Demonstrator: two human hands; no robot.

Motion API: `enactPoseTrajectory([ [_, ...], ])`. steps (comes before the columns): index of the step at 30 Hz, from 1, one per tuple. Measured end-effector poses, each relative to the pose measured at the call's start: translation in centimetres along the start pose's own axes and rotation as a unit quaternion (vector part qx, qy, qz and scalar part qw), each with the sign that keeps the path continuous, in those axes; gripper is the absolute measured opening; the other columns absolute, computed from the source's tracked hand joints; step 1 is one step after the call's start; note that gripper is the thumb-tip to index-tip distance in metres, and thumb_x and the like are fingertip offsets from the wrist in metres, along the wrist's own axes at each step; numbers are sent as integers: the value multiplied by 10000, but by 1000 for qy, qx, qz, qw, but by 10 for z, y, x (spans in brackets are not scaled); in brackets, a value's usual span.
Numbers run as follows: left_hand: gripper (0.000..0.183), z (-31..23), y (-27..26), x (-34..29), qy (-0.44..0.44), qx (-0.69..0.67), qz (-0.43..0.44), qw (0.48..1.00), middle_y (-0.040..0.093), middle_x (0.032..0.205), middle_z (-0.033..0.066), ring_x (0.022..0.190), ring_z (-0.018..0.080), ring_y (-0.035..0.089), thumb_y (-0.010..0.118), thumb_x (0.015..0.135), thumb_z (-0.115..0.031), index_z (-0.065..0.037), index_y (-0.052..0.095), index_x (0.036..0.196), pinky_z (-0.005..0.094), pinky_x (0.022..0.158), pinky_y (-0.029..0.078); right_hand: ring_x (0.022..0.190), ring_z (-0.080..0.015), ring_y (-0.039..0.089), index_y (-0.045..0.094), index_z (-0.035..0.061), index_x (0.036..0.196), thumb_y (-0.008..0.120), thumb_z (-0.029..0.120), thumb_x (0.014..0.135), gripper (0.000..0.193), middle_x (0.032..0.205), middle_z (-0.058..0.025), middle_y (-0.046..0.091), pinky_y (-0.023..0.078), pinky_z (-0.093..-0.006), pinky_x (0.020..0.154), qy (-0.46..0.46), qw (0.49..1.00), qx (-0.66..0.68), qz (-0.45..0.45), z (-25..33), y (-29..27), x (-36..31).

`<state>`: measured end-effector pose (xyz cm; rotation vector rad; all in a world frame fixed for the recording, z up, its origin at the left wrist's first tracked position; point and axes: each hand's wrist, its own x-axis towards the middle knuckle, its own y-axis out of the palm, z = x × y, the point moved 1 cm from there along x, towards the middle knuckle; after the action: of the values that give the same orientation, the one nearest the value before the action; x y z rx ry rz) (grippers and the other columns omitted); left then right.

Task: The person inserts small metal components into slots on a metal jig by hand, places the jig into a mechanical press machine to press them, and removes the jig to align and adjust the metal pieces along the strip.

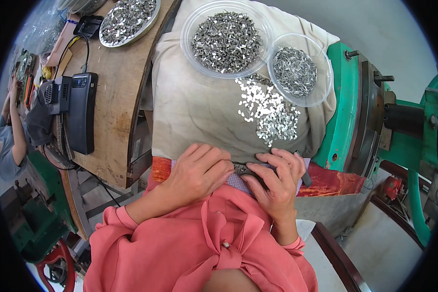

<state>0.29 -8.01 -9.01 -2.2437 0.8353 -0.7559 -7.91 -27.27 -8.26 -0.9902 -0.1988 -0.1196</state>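
Note:
My left hand [202, 170] is closed, its fingers curled down at the near edge of the cloth; what they grip is hidden. Opposite it, my right hand [278, 177] curves its fingers and thumb over a dark bar [306, 179], whose end sticks out past the hand. Small grey metal pieces [240, 169] show in the gap between both hands. Just beyond lies a loose pile of small shiny flat metal pieces [263, 100] on the beige cloth [194, 112]. Behind it stand a large clear plastic tub [186, 46] of grey metal pieces and a smaller tub [328, 73] of thin silvery ones.
On the left, a wooden table [113, 112] carries a black power bank [82, 114] with a cable and a bowl [153, 24] of metal pieces. A green machine [333, 112] stands close on the right. Another person's arm [17, 117] appears at far left.

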Motion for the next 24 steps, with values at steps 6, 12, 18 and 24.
enactPoseTrajectory([
  [6,296,-1,-4,0,-21,0,1,1000,618,999,53,889,245,606,812,715,-142,-58,649,946,367,747,466,1047,-215,540,725,179,980,839,241,684,323,1034,38,628,315,-457,991,-17,1000,-11,14,-3,0,0],
  [12,297,3,-11,1,28,49,22,998,609,1026,42,959,222,593,760,748,-180,-36,656,987,355,824,457,932,-199,537,714,158,999,839,216,683,346,972,34,599,339,-398,896,-51,999,-5,-16,-1,1,4],
  [18,288,13,-11,13,33,64,16,997,610,1032,41,962,222,594,754,746,-172,-36,652,978,356,829,458,901,-185,561,714,145,987,837,199,690,326,963,27,607,337,-390,889,-43,999,-3,-20,-4,3,19],
  [24,302,16,-10,14,3,26,16,1000,630,1015,51,895,250,608,801,708,-156,-67,647,952,374,760,466,871,-167,583,721,142,922,822,176,711,236,916,29,623,326,-397,926,-34,999,38,-2,-7,-6,26],
])
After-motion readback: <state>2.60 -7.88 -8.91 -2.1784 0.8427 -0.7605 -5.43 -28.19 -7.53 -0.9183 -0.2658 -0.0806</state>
